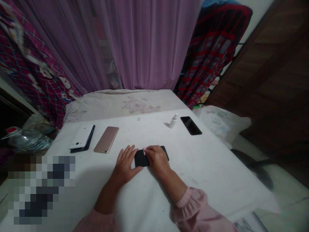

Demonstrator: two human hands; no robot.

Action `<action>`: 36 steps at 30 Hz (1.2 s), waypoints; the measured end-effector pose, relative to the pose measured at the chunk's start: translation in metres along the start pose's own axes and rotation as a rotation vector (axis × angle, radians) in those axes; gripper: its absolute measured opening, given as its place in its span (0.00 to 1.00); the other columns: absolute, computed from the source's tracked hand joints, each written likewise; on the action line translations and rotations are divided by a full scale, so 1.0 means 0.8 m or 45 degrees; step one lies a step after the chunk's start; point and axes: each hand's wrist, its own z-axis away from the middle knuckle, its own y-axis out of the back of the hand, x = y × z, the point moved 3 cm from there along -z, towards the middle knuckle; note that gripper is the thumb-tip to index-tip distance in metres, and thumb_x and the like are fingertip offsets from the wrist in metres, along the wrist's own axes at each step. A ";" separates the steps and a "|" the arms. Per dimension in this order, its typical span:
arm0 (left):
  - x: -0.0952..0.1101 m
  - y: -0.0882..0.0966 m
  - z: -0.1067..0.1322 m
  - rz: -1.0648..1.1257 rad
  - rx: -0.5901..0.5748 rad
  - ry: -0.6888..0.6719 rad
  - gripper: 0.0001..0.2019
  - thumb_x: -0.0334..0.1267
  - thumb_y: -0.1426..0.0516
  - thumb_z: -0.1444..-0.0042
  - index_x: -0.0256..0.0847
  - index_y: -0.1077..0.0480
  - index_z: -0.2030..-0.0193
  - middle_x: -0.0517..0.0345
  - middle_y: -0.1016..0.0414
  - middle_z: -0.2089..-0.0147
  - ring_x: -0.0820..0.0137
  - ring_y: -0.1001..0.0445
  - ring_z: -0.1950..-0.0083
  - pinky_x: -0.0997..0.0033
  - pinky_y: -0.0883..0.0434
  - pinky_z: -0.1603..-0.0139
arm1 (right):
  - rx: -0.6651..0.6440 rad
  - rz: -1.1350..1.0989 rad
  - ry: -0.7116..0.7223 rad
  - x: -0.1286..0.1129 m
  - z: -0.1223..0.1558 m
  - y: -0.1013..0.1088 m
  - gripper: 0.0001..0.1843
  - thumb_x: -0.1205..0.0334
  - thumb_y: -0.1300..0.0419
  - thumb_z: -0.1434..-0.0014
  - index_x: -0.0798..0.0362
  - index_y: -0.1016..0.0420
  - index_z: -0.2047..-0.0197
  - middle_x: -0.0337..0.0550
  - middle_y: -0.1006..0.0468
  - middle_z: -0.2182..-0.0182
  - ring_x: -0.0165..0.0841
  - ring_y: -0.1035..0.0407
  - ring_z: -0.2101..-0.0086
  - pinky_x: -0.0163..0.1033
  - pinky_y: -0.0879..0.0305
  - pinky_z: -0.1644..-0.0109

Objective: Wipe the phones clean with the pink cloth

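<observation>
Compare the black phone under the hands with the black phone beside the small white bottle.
The near black phone lies crosswise; the far black phone lies slanted, pointing away. The near black phone is partly covered, the left hand at its left end and the right hand on top; the far black phone lies untouched beside the white bottle. Both are dark, flat slabs on the white table.

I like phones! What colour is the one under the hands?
The phone is black; the head view shows it best.
</observation>
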 end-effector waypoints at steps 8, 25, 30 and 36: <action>0.006 -0.002 -0.014 -0.024 -0.048 0.009 0.32 0.46 0.42 0.44 0.38 0.43 0.34 0.43 0.40 0.31 0.54 0.45 0.29 0.42 0.53 0.30 | 0.103 0.069 -0.099 0.061 0.002 0.025 0.13 0.64 0.45 0.36 0.48 0.18 0.57 0.45 0.19 0.61 0.37 0.29 0.61 0.40 0.32 0.56; -0.021 0.002 -0.089 -0.024 -0.284 0.208 0.34 0.47 0.45 0.43 0.38 0.47 0.32 0.47 0.49 0.27 0.59 0.55 0.26 0.48 0.61 0.28 | 0.103 0.081 -0.145 0.066 -0.082 -0.023 0.10 0.67 0.41 0.39 0.48 0.18 0.59 0.43 0.19 0.60 0.38 0.31 0.60 0.41 0.37 0.54; -0.028 -0.002 -0.090 0.004 -0.286 0.154 0.35 0.48 0.45 0.43 0.38 0.48 0.31 0.47 0.48 0.28 0.58 0.54 0.26 0.47 0.60 0.28 | -0.017 0.011 0.015 0.023 -0.086 -0.041 0.11 0.63 0.42 0.37 0.44 0.18 0.57 0.41 0.19 0.59 0.37 0.31 0.59 0.41 0.40 0.55; -0.026 0.003 -0.092 0.039 -0.315 0.164 0.35 0.48 0.45 0.42 0.38 0.50 0.30 0.48 0.49 0.27 0.58 0.56 0.26 0.48 0.61 0.28 | 0.073 0.115 -0.103 0.075 -0.062 0.001 0.11 0.64 0.40 0.38 0.43 0.18 0.56 0.40 0.18 0.58 0.37 0.30 0.59 0.41 0.41 0.55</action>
